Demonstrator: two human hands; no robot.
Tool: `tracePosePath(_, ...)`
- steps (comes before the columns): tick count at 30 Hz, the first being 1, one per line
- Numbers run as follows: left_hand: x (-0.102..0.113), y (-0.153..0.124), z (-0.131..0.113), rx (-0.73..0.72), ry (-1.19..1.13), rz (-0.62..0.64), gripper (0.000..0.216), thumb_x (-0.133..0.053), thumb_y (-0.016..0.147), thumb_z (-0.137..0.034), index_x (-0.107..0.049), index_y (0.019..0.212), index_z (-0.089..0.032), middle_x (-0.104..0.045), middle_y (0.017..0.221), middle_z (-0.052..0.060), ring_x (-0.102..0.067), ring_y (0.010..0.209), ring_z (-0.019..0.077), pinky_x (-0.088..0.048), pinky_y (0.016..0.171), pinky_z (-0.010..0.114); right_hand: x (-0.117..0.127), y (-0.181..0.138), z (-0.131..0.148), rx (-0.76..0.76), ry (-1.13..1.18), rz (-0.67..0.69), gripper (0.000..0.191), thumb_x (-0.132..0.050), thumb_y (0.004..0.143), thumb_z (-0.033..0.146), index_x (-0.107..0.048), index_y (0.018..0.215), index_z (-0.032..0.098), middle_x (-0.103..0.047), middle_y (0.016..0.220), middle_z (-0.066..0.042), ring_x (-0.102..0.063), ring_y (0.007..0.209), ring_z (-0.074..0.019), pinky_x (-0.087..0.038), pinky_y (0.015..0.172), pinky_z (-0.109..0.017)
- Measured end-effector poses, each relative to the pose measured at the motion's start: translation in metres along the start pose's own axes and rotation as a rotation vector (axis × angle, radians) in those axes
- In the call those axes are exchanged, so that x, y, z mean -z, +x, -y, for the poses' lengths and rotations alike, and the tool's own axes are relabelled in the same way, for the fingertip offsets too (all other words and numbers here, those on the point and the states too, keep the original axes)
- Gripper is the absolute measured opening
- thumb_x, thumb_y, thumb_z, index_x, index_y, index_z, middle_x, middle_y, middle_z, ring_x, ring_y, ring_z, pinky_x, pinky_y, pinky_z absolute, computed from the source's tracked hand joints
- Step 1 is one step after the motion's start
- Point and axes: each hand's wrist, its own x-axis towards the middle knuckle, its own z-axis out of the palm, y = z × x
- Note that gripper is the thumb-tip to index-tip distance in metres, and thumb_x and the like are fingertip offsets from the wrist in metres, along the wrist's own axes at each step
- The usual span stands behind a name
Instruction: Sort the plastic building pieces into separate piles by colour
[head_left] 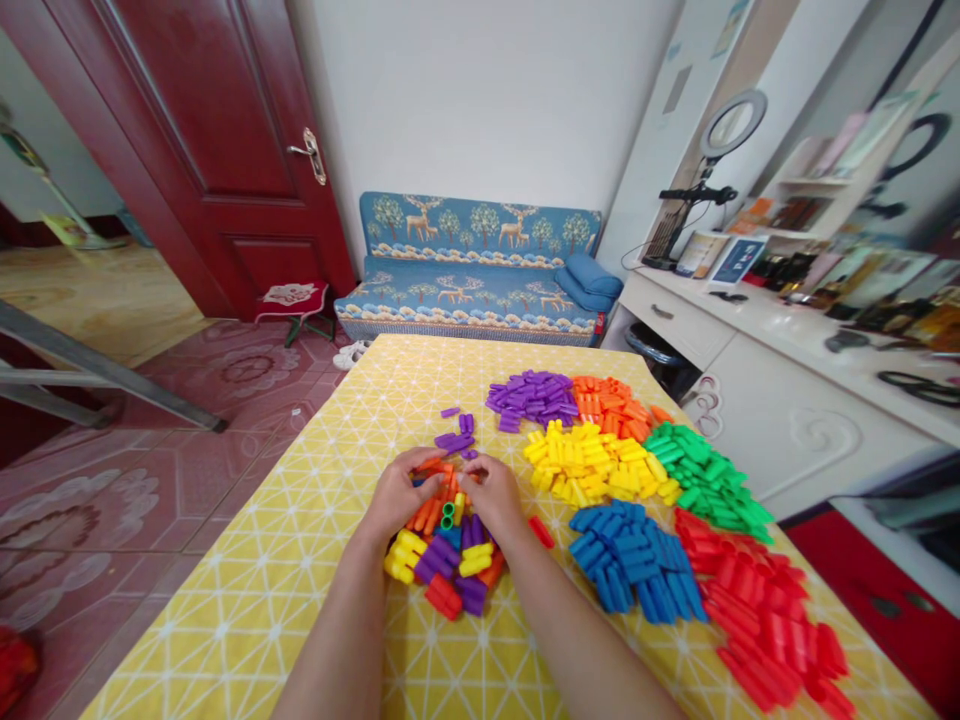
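In the head view, a structure of joined tube-shaped plastic building blocks (442,552) in orange, yellow, purple, red, blue and green lies on the yellow patterned tablecloth. My left hand (400,492) is curled at its far left side, fingers closed on orange blocks (428,514). Opposite it, my right hand (491,494) pinches the far right part of the structure with thumb and fingers. Exactly which piece each fingertip presses is partly hidden. Several loose purple blocks (455,438) lie just beyond my hands. A single red block (541,532) rests beside my right wrist.
Sorted heaps of purple (532,397), orange (613,405), yellow (596,463), green (705,480), blue (636,560) and red blocks (769,610) cover the table's right side. Beyond stand a blue sofa (472,275), a small stool (292,300) and a white dresser (832,390).
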Motion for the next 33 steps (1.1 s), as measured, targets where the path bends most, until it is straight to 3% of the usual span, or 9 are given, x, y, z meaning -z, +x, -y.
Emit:
tracePosePath(4, 0.002, -0.001, -0.007, -0.029, -0.005, 0.022, 0.029, -0.065, 0.074, -0.023, -0.071, 0.102, -0.022, -0.068, 0.109, 0.008, -0.062, 0.104, 0.0224, -0.048, 0.094, 0.037, 0.0, -0.004, 0.001, -0.029, 0.133, -0.026, 0.008, -0.059, 0.072, 0.026, -0.062, 0.074, 0.019, -0.064, 0.069, 0.001, -0.06, 0.064, -0.0146, -0.047, 0.062, -0.025)
tracePosePath(8, 0.002, -0.001, -0.012, -0.044, 0.001, 0.042, 0.025, -0.066, 0.076, -0.031, -0.072, 0.098, -0.022, -0.069, 0.102, 0.007, -0.064, 0.096, 0.0213, -0.05, 0.088, 0.035, -0.003, -0.006, 0.007, -0.111, 0.45, -0.103, 0.016, -0.057, 0.076, 0.035, -0.054, 0.083, 0.021, -0.061, 0.071, 0.003, -0.059, 0.056, -0.0129, -0.05, 0.052, -0.024)
tracePosePath(11, 0.001, 0.0, -0.008, -0.05, 0.041, 0.022, 0.023, -0.067, 0.076, -0.035, -0.072, 0.094, -0.021, -0.069, 0.097, 0.007, -0.064, 0.093, 0.0218, -0.05, 0.088, 0.036, -0.006, -0.006, 0.009, -0.148, 0.596, -0.03, 0.021, -0.06, 0.074, 0.037, -0.049, 0.083, 0.022, -0.059, 0.069, 0.004, -0.062, 0.056, -0.0143, -0.053, 0.051, -0.026)
tracePosePath(14, 0.0, 0.0, -0.003, -0.017, 0.01, -0.002, 0.021, -0.067, 0.075, -0.036, -0.073, 0.087, -0.02, -0.07, 0.091, 0.007, -0.064, 0.088, 0.022, -0.05, 0.085, 0.036, -0.009, -0.007, 0.009, -0.125, 0.609, 0.007, 0.022, -0.061, 0.073, 0.037, -0.048, 0.084, 0.022, -0.06, 0.073, 0.003, -0.062, 0.056, -0.0142, -0.054, 0.051, -0.027)
tracePosePath(19, 0.001, -0.001, -0.005, 0.029, -0.091, 0.035, 0.025, -0.062, 0.08, -0.041, -0.074, 0.088, -0.02, -0.07, 0.083, 0.006, -0.064, 0.081, 0.0202, -0.05, 0.076, 0.03, -0.007, -0.007, 0.009, -0.099, 0.582, -0.112, 0.021, -0.055, 0.078, 0.036, -0.049, 0.091, 0.021, -0.059, 0.072, 0.002, -0.059, 0.053, -0.0129, -0.053, 0.052, -0.027)
tracePosePath(25, 0.0, -0.001, -0.007, 0.14, -0.079, -0.012, 0.034, -0.058, 0.082, -0.046, -0.072, 0.082, -0.015, -0.069, 0.076, 0.004, -0.062, 0.072, 0.0181, -0.05, 0.069, 0.029, -0.001, -0.001, 0.004, -0.169, 0.686, -0.167, 0.04, -0.059, 0.073, 0.034, -0.047, 0.108, 0.02, -0.058, 0.082, 0.0, -0.059, 0.056, -0.0137, -0.053, 0.05, -0.028)
tracePosePath(28, -0.002, 0.0, -0.003, 0.168, -0.148, -0.096, 0.04, -0.056, 0.083, -0.047, -0.068, 0.106, -0.016, -0.071, 0.091, 0.006, -0.065, 0.086, 0.0203, -0.051, 0.079, 0.032, -0.001, -0.003, 0.006, -0.131, 0.667, -0.119, 0.036, -0.061, 0.073, 0.037, -0.053, 0.104, 0.019, -0.059, 0.079, 0.0, -0.058, 0.057, -0.0131, -0.05, 0.049, -0.026)
tracePosePath(30, -0.003, 0.001, -0.001, 0.17, -0.215, -0.143, 0.052, -0.059, 0.082, -0.045, -0.057, 0.126, -0.017, -0.07, 0.105, 0.008, -0.065, 0.095, 0.0215, -0.051, 0.085, 0.034, -0.001, -0.006, 0.01, -0.098, 0.656, -0.113, 0.035, -0.061, 0.074, 0.038, -0.055, 0.104, 0.019, -0.059, 0.078, 0.0, -0.057, 0.057, -0.0125, -0.05, 0.05, -0.025)
tracePosePath(33, -0.003, 0.001, 0.0, 0.177, -0.211, -0.117, 0.057, -0.063, 0.079, -0.043, -0.054, 0.128, -0.016, -0.069, 0.109, 0.01, -0.065, 0.098, 0.0227, -0.052, 0.088, 0.038, 0.005, -0.009, 0.017, -0.086, 0.692, -0.105, 0.035, -0.062, 0.075, 0.038, -0.055, 0.104, 0.019, -0.062, 0.081, -0.001, -0.059, 0.059, -0.0127, -0.053, 0.056, -0.027)
